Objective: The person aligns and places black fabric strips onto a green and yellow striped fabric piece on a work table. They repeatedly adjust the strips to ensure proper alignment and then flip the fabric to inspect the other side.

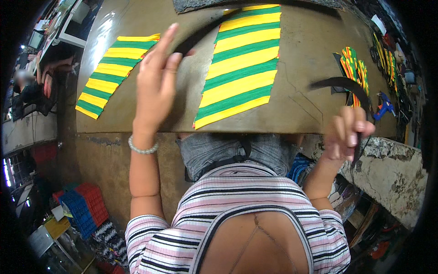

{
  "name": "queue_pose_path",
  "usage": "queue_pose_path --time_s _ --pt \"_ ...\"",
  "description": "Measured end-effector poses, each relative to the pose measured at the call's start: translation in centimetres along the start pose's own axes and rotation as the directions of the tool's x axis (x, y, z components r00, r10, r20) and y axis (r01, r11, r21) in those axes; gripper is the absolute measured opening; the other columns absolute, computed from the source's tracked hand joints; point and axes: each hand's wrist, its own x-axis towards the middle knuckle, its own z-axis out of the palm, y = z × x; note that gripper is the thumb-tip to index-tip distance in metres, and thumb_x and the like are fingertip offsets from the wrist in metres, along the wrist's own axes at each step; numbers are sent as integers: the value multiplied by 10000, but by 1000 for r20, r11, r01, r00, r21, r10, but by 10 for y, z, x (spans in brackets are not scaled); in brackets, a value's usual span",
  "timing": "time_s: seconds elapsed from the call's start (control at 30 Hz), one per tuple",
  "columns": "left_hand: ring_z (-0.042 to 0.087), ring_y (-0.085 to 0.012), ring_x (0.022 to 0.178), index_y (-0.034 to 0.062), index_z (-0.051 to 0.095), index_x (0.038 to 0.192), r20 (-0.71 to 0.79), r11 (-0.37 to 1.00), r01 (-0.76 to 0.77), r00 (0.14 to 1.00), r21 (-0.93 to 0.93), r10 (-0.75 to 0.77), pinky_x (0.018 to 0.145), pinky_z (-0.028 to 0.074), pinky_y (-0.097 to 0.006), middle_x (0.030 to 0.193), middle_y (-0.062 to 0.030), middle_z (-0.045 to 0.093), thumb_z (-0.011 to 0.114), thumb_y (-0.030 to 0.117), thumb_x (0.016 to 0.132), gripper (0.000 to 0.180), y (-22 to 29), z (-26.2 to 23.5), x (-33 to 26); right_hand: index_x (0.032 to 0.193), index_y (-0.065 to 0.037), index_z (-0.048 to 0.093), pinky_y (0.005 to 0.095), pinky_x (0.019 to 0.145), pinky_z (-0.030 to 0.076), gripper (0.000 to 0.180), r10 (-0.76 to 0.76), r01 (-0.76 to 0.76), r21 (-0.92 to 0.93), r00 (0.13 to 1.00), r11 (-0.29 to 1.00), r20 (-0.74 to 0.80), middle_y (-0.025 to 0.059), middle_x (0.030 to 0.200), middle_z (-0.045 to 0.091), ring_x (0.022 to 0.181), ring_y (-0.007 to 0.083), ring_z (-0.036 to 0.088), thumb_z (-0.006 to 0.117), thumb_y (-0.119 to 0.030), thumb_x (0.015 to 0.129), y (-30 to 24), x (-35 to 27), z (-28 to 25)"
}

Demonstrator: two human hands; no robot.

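My left hand (157, 84), with a beaded bracelet at the wrist, is raised over the left part of the table. Between its thumb and fingers it holds a black strip (203, 35), which sweeps up and right, blurred, across the top of a wide green-and-yellow striped fabric piece (242, 68). A narrower piece of the same striped fabric (106, 75) lies to the left of this hand. Near the table's right front edge, my right hand (344, 132) is closed round a curved black strip (342, 83). Whether both hands hold one strip cannot be made out.
On the right of the table (301, 109) lie a bundle of striped strips (355, 68) and a blue glue gun (384, 107). A dark slab (255, 4) lies along the far edge. Red and blue crates (84, 208) stand on the floor at lower left.
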Motion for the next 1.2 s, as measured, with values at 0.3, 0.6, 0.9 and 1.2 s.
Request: queue_pose_path --time_s 0.3,0.6,0.9,1.2 --pt "523 -357 1245 21 602 1387 -211 758 287 957 585 -199 1060 418 -472 1283 -185 623 652 236 975 467 -70 -3 -42 1180 9 592 241 587 584 262 -239 -247 -679 809 692 -537 102 884 680 633 147 679 703 -3 943 54 -31 0" --pt "596 -266 1040 113 763 1033 51 942 240 965 233 -258 943 447 -386 1025 -70 669 785 157 853 187 31 1 -91 1118 14 634 233 648 574 240 96 -543 -613 788 574 -608 80 900 711 755 107 692 760 -31 919 133 33 5" --pt "512 -252 1100 151 753 1029 43 906 342 931 251 -363 978 357 -407 1100 -15 624 827 181 786 256 35 18 -107 1054 -2 691 216 675 496 233 53 -517 -789 845 331 -532 19 885 690 771 59 600 804 -136 901 177 58 -9" --pt "509 -235 1098 156 760 1066 81 898 387 908 209 -411 982 342 -392 1126 -2 631 799 173 829 241 36 14 -99 1073 -5 673 199 605 493 204 97 -574 -771 815 275 -572 20 873 676 700 55 603 763 -127 937 175 52 -19"
